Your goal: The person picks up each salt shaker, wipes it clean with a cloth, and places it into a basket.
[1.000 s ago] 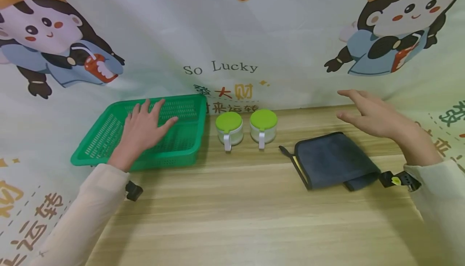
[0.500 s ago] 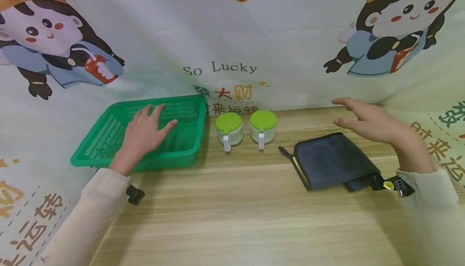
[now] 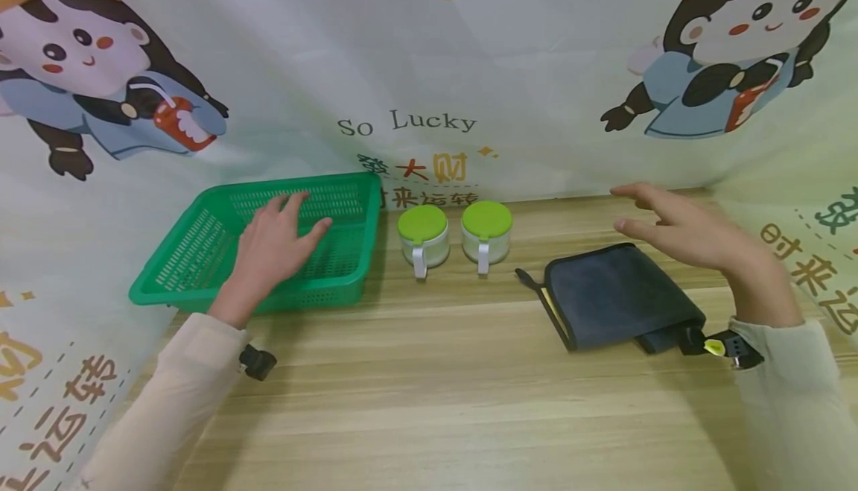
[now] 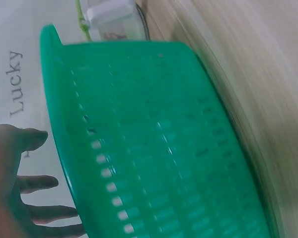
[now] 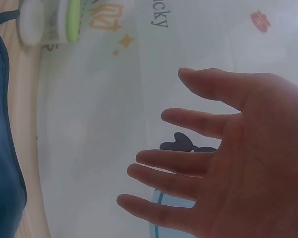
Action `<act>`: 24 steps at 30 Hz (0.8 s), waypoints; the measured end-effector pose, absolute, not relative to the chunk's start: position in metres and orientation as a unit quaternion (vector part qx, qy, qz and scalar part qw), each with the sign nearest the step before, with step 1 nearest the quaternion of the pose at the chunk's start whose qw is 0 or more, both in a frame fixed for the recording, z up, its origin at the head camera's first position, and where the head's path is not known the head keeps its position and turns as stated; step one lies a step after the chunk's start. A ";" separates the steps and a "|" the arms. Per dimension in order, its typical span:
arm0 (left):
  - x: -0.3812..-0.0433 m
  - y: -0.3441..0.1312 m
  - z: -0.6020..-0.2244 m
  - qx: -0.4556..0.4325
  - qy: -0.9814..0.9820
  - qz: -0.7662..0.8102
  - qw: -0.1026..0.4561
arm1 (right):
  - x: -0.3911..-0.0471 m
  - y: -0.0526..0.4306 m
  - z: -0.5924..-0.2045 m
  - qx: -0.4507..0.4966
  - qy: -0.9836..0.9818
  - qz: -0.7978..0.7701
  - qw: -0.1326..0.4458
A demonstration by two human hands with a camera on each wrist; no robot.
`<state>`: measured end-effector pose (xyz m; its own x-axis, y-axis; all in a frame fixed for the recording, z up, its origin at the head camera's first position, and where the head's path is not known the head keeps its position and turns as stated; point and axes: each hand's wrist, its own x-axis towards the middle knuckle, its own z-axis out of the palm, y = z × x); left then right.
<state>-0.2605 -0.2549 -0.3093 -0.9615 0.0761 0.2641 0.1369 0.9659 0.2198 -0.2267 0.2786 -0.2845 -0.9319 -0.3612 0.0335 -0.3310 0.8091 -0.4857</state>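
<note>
My left hand hovers over the green plastic basket, fingers spread and holding nothing. In the left wrist view its fingers appear beside the rim of that basket. My right hand is held above the far right part of a folded dark grey cloth. Its fingers are extended and apart in the right wrist view, with nothing in the palm. Between the hands stand two clear jars with green lids, a left jar and a right jar, their pale handles facing me.
Everything rests on a light wood-grain table. A printed white cloth backdrop rises directly behind the basket and jars and wraps round both sides. A black wrist camera is strapped on the left, and another on the right wrist near the folded cloth.
My left hand has shifted slightly to the right over the basket. My right hand has moved a little left and lower. The basket, jars and cloth stay in place.
</note>
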 end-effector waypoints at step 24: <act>-0.224 -0.143 -0.314 -0.120 -0.908 -0.343 0.208 | -0.235 0.269 -0.301 -0.204 0.933 -0.289 0.060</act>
<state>-0.2239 -0.1426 -0.3141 -0.8843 0.0760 0.4606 0.3616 0.7355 0.5729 -0.2349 0.2686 -0.3012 -0.9094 -0.4159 0.0066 -0.3467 0.7491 -0.5645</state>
